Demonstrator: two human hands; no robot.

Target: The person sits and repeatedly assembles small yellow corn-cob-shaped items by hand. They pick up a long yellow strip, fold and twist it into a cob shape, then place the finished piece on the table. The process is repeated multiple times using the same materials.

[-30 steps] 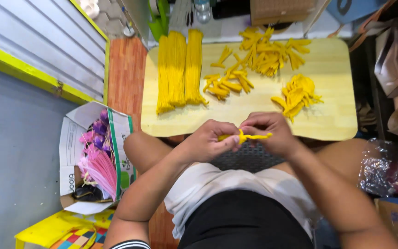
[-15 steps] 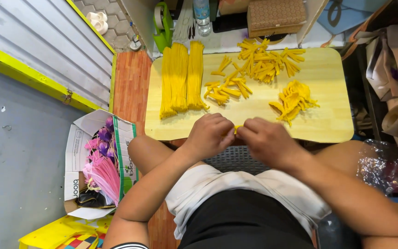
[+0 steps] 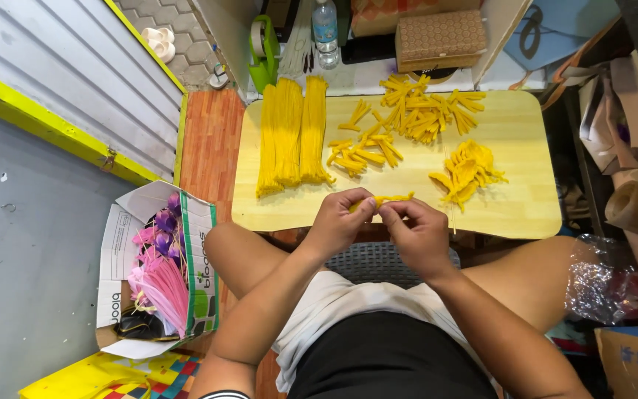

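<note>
Yellow pipe cleaner piece [image 3: 387, 199], short and bent, held above the near edge of the wooden board [image 3: 526, 214], between both hands.

Board: pale wood, rounded corners, the landmark for everything else. On its far-left part, three bundles of long yellow stems [image 3: 289, 133] lie side by side, running away from the person. Past the board's left edge, lower down, an open cardboard box [image 3: 116, 244] holds pink and purple stems [image 3: 158, 277]. At the board's far-centre, a loose heap of short cut yellow pieces [image 3: 422, 107]. On the right half, a pile of folded yellow shapes [image 3: 467, 171]. Mid-board, a smaller scatter of short pieces [image 3: 359, 151]. Beyond the far edge, a woven brown box [image 3: 441, 38] and a clear plastic bottle [image 3: 324, 22].

Left hand [image 3: 337, 222]: at the near edge, thumb and forefinger pinching the left end of the piece, other fingers curled in.

Right hand [image 3: 419, 233]: just beside the left, nearly touching it, fingertips pinching the piece toward its right end, remaining fingers curled under.
</note>
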